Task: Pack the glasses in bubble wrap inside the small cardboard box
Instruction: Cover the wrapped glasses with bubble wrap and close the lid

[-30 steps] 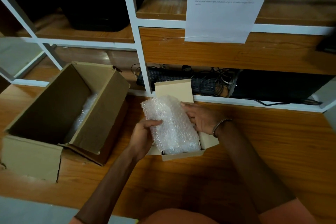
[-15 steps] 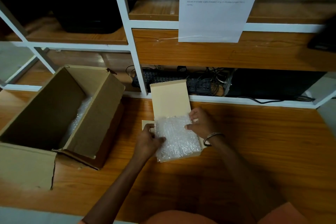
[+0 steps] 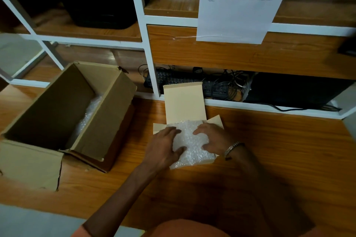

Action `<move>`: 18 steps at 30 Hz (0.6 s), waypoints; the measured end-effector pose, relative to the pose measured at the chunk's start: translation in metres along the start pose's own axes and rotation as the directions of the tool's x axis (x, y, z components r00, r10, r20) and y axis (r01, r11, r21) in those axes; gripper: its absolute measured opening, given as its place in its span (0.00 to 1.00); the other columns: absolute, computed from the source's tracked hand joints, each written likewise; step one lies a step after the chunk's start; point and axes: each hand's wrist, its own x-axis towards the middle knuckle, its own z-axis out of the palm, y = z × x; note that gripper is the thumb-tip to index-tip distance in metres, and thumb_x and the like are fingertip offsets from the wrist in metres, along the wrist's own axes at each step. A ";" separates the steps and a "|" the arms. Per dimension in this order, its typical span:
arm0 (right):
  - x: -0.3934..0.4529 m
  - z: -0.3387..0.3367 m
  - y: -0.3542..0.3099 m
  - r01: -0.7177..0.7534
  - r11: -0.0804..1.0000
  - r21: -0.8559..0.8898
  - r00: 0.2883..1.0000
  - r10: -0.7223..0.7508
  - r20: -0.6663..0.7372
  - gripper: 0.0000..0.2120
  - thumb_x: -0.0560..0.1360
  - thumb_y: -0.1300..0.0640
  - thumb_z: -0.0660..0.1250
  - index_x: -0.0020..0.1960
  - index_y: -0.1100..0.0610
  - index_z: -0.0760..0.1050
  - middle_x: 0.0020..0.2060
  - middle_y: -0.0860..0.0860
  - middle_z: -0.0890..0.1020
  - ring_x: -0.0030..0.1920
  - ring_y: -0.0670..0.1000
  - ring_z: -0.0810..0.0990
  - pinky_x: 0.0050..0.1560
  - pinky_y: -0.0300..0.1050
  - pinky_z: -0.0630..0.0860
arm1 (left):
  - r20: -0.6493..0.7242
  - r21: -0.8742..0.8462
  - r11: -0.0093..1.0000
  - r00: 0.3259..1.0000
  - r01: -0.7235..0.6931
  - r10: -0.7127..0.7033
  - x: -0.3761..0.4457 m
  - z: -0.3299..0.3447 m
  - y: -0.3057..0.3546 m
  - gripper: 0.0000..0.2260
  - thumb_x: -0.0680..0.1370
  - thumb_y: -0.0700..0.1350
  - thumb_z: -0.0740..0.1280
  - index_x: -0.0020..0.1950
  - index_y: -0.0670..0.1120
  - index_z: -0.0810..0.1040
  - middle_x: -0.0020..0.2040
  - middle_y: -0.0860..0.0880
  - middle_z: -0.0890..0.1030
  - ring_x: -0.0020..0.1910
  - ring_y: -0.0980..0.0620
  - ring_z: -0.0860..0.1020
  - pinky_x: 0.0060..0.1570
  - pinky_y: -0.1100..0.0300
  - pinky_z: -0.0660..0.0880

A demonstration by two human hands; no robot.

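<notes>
The white, lumpy bubble-wrap bundle (image 3: 192, 144), which presumably encloses the glasses (they are not visible through the wrap), lies inside the small, shallow, tan cardboard box (image 3: 159, 128) on the brown wooden desk top (image 3: 279, 159). The long axis of the bundle runs from the edge near the person toward the shelving, parallel to the long axis of the box. The near end of the bundle rises slightly above the front wall of the box. The left hand (image 3: 163, 150) rests on the left half of the bundle with fingers extended and thumb spread, pressing downward; it grips nothing. The right hand (image 3: 211, 139) lies on the right half in the same flat, open-fingered posture and also presses without closing around anything. A metal bracelet (image 3: 232, 147) sits on the right wrist. The tan hinged lid flap (image 3: 184, 102) stands open directly beyond the fingertips, attached at the far end of the box, with a small side flap (image 3: 216, 120) splayed outward at the right. Judged from this layout, the closing move requires the lid to fold toward the person along the bundle's long axis; both hands are about equally near its hinge. A large open brown cardboard carton (image 3: 107, 113) holding further bubble wrap stands well apart to the left.
</notes>
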 end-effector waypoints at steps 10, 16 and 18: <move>0.010 0.009 0.000 0.059 0.888 -0.456 0.991 0.002 0.133 0.39 0.78 0.59 0.73 0.83 0.46 0.59 0.84 0.53 0.58 0.82 0.57 0.61 0.78 0.58 0.62 | 0.330 0.272 0.932 0.933 -0.238 0.142 0.024 0.021 -0.029 0.50 0.74 0.77 0.40 0.88 0.46 0.54 0.87 0.41 0.54 0.87 0.41 0.54 0.84 0.42 0.45; 0.013 0.017 0.003 0.045 0.865 -0.500 0.993 0.015 0.117 0.39 0.75 0.57 0.74 0.81 0.48 0.60 0.80 0.52 0.64 0.76 0.57 0.69 0.74 0.59 0.66 | 0.394 0.346 0.904 0.913 -0.253 0.105 0.033 0.020 -0.040 0.50 0.80 0.73 0.60 0.88 0.44 0.43 0.88 0.41 0.45 0.87 0.41 0.47 0.84 0.38 0.42; 0.014 0.017 0.005 0.047 0.866 -0.498 0.989 0.029 0.144 0.40 0.75 0.57 0.75 0.81 0.50 0.59 0.81 0.53 0.63 0.76 0.57 0.69 0.74 0.59 0.67 | 0.438 0.377 0.887 0.895 -0.265 0.082 0.037 0.016 -0.038 0.51 0.80 0.70 0.64 0.87 0.42 0.40 0.88 0.41 0.43 0.87 0.43 0.45 0.84 0.38 0.41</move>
